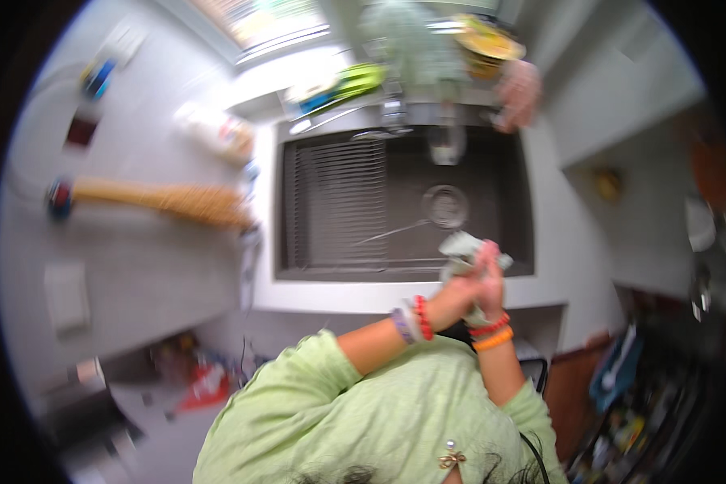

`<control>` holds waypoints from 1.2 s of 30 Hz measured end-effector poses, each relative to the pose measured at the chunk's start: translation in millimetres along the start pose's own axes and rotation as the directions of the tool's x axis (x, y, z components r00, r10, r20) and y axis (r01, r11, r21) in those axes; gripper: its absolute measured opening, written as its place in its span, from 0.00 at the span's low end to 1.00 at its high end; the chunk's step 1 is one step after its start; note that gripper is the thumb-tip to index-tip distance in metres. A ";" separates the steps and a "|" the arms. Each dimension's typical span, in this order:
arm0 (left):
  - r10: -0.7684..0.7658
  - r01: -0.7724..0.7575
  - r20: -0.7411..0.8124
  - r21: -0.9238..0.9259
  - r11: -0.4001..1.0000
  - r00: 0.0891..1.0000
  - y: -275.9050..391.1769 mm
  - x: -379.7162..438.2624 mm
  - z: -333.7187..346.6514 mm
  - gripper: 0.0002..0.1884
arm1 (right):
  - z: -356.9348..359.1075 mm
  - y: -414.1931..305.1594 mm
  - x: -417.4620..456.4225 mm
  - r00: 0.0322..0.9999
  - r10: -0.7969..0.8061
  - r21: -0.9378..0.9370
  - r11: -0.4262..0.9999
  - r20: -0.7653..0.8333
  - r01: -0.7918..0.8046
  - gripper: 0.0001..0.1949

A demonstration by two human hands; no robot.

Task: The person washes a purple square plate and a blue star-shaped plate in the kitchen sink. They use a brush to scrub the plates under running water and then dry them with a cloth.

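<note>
Both my hands are together over the front right edge of a dark sink [490, 193], with a pale green-white cloth [461, 245] bunched between them. My left hand [460, 293] presses in from the left, a red beaded bracelet on its wrist. Against it lies my right hand [490, 278], its fingers pointing towards the basin, with red and orange bracelets at the wrist. Motion blur hides the exact hold of the fingers. Behind my hands are the round drain [446, 206] and a slatted drying rack [340, 202] across the sink's left half.
A faucet [394, 112] stands at the sink's back edge, near green and blue items. A pale cloth [408, 45] hangs behind it, beside a yellow container [487, 45] and a pink cloth [517, 94]. Left are a white bottle [215, 130] and a straw-coloured brush [175, 202].
</note>
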State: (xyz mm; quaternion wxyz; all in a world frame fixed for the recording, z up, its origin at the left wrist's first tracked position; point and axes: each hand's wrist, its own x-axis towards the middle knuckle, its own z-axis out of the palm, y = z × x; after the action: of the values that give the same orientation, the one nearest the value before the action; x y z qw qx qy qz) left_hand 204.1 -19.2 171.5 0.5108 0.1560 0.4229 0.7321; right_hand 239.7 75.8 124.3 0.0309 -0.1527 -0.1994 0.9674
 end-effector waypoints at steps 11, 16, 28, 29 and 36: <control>0.623 0.158 -0.559 0.800 0.579 0.547 49.3 -131.5 -142.0 0.12 | 34.6 -73.4 -7.5 0.955 -0.084 0.026 0.995 -0.285 0.096 0.22; 0.818 0.957 -0.561 0.285 0.047 0.127 29.1 -250.1 -246.7 0.20 | -0.9 -95.9 -30.8 0.939 0.014 -0.004 1.000 -0.342 -0.016 0.21; 0.690 0.871 -0.700 0.442 0.214 0.186 15.4 -301.0 -187.9 0.18 | -29.5 -85.2 -87.3 0.909 -0.017 0.115 0.991 -0.417 0.072 0.16; 0.679 0.721 -0.679 0.614 0.320 0.277 1.1 -312.7 -185.8 0.17 | -34.7 -90.2 -97.3 0.897 -0.017 0.120 0.990 -0.442 0.078 0.16; -0.172 0.404 -0.546 0.338 0.850 0.820 33.4 -153.5 -91.2 0.17 | -79.9 -86.9 -131.8 0.867 -0.130 0.282 0.913 -0.482 0.293 0.08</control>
State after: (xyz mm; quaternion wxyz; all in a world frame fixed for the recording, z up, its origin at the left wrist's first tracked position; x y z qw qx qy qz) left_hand 189.1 -200.2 174.6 0.4433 0.0057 0.7123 0.5441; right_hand 389.6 169.8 126.1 0.2104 -0.3429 -0.0293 0.9150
